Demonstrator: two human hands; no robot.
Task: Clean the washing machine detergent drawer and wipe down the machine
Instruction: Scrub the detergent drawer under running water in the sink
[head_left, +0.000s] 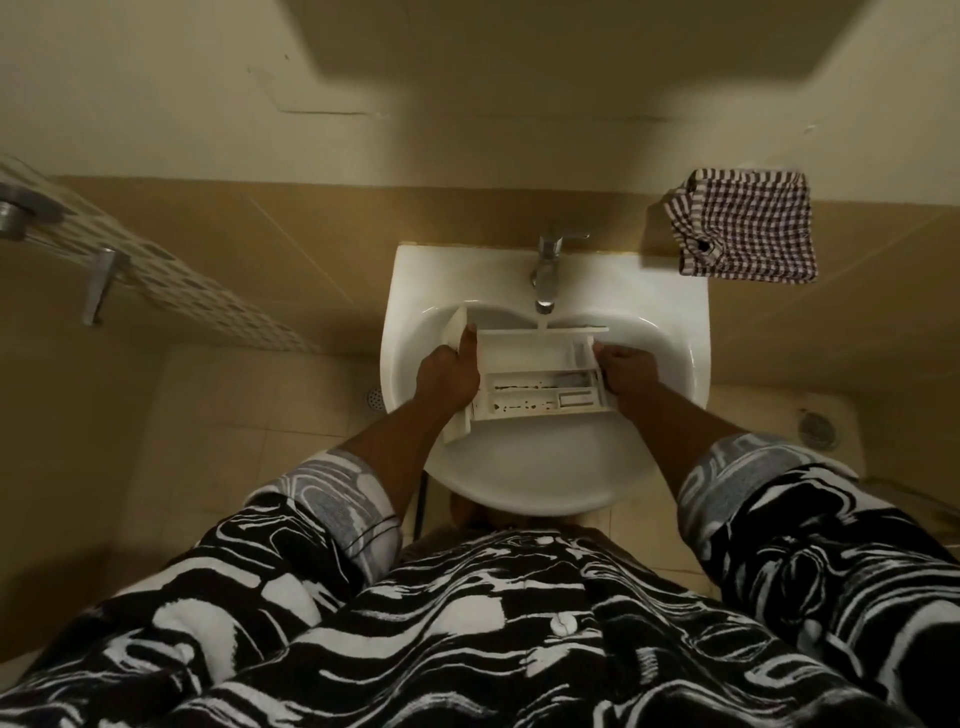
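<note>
White plastic detergent drawer (540, 371), long and compartmented, is held clear of the machine, roughly level over the white ceramic basin (519, 467), with its far edge beneath the chrome tap (545, 275). A thin stream seems to fall onto it, though this cannot be confirmed. The left hand (449, 376) is wrapped round the front-panel end, fingers curled under and thumb raised along the panel. The right hand (626, 371) is closed on the opposite end, fingers curled over the wall. Dark residue is noted along the near compartments, so rinsing is judged begun but not finished. No brush or sponge is seen. A brown-and-white checked cloth (748, 228) is hung on the wall to the right, untouched. The washing machine is not in view. Refitting the drawer and the wipe-down are judged outstanding.
</note>
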